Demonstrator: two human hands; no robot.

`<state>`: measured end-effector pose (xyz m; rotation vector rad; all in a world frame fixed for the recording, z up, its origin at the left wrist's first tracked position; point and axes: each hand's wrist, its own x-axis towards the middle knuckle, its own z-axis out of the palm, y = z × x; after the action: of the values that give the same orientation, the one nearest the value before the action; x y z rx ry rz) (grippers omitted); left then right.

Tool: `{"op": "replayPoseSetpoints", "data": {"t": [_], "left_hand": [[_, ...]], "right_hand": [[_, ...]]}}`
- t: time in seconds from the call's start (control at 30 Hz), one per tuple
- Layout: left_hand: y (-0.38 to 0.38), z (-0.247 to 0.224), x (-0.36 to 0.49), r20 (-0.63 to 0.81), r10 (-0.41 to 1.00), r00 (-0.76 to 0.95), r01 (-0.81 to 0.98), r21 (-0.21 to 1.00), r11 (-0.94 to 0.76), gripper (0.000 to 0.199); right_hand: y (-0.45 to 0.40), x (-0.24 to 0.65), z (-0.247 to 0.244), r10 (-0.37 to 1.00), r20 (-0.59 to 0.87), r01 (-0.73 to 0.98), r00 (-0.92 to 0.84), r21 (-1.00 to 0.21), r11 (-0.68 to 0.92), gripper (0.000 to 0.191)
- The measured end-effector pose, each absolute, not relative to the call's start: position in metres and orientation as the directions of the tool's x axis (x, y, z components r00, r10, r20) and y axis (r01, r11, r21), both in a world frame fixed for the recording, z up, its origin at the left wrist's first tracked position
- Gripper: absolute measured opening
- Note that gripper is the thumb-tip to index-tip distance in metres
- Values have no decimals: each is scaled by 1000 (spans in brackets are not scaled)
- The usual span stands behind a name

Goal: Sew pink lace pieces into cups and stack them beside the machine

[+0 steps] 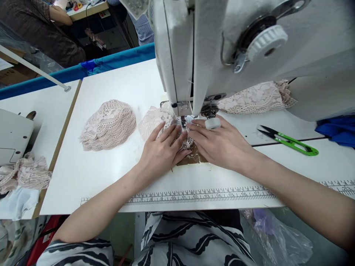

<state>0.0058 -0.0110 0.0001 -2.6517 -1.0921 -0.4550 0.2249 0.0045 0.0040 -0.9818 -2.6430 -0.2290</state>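
Note:
A pale pink lace piece (154, 120) lies under the presser foot of the white sewing machine (183, 48). My left hand (165, 146) rests on the lace left of the needle, palm down, its fingers spread over the fabric. My right hand (215, 140) lies just right of the needle, fingers close together and pressing on the lace edge; its fingertips are partly hidden by the machine's parts. A stack of scalloped lace pieces (109, 125) sits on the table to the left. More lace (257, 98) lies behind the machine head at the right.
Green-handled snips (288, 140) lie right of my right hand. A ruler strip (194, 197) runs along the table's front edge. Blue cloth (338, 130) is at far right. Another machine (13, 136) and lace (30, 173) stand left. A person (41, 29) sits beyond the blue-covered edge.

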Motion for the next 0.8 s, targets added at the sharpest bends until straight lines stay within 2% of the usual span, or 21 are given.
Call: {"op": "replayPoseSetpoints", "data": {"t": [0.17, 0.53, 0.63, 0.73, 0.8], "left_hand": [[-11, 1, 7, 378, 630, 679, 712, -130, -690, 39], [-10, 5, 3, 392, 592, 704, 675, -112, -729, 42], [-7, 11, -4, 408, 503, 762, 589, -113, -800, 29], [-5, 15, -8, 432, 407, 805, 515, -171, -840, 11], [-3, 16, -8, 453, 385, 804, 508, -188, -840, 9]], "right_hand": [[5, 224, 4, 598, 358, 653, -717, 44, 756, 31], [7, 224, 3, 563, 402, 640, -723, 81, 764, 26], [8, 225, 2, 550, 422, 633, -720, 76, 770, 25], [8, 224, 2, 530, 457, 623, -714, 70, 779, 24], [7, 223, 2, 518, 479, 614, -708, 57, 787, 24]]}}
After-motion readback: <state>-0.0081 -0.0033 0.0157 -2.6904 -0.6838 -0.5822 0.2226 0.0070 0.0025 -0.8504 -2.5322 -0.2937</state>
